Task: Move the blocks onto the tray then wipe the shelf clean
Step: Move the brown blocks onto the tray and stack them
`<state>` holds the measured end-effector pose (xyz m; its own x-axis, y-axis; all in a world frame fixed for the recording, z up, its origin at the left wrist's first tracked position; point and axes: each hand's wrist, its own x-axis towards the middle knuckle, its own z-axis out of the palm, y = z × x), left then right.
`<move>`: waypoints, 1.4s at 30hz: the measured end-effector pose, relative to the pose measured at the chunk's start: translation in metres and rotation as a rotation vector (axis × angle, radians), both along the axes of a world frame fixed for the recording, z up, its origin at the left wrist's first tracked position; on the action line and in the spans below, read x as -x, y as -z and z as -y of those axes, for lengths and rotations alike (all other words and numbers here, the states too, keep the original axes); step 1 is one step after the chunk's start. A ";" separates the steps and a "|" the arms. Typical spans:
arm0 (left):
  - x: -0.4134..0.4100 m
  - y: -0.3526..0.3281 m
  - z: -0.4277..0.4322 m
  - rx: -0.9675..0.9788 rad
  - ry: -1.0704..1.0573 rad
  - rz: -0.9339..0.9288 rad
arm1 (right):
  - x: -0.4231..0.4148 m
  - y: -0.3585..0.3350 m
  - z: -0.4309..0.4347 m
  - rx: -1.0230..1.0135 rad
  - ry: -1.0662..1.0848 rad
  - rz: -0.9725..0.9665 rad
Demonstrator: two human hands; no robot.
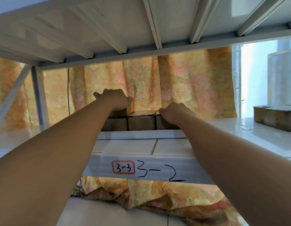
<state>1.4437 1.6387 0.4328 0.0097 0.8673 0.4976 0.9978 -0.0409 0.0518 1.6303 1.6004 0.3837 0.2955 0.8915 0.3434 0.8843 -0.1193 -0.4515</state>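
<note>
Head view: the left hand (114, 99) curls over the top of a brown cardboard-wrapped block (120, 110) that sits raised on the left end of a row, its fingers folded down behind it, so it appears to be gripping that upper block. The right hand (175, 112) is closed over the top of the right-hand brown block (162, 123) of the same row; its fingertips are hidden, so whether it truly clamps the block cannot be told. Between the two hands stands a middle brown block (140, 120), untouched.

All the blocks rest on the glossy white metal shelf (223, 136), well back from its front lip, which carries a red-bordered label (123, 167) and handwritten numbers. Just behind the row hangs a yellow floral curtain (190, 85). Another worn brown block (275, 116) lies far to the right of the row. No tray is visible.

The shelf surface near that far block looks wet, so a block dragged forward could slide or slip. Lifting the upper block at full reach might also topple it or snag the curtain.
</note>
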 end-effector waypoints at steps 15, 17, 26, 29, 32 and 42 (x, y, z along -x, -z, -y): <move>-0.046 0.003 0.047 -0.403 0.401 0.058 | -0.009 -0.017 0.029 -0.560 0.040 -0.033; -0.065 0.001 0.056 -0.443 0.485 0.088 | -0.023 -0.020 0.039 -0.611 0.041 0.028; -0.169 0.008 0.092 -0.341 0.752 0.049 | -0.127 -0.023 0.085 -0.474 0.188 0.184; -0.209 0.009 0.104 -0.237 0.791 0.037 | -0.171 -0.028 0.096 -0.402 0.266 0.205; -0.252 0.005 0.118 -0.116 0.854 0.140 | -0.223 -0.029 0.105 -0.304 0.310 0.241; -0.398 0.008 0.139 0.144 0.775 0.117 | -0.366 -0.017 0.115 0.001 0.324 0.249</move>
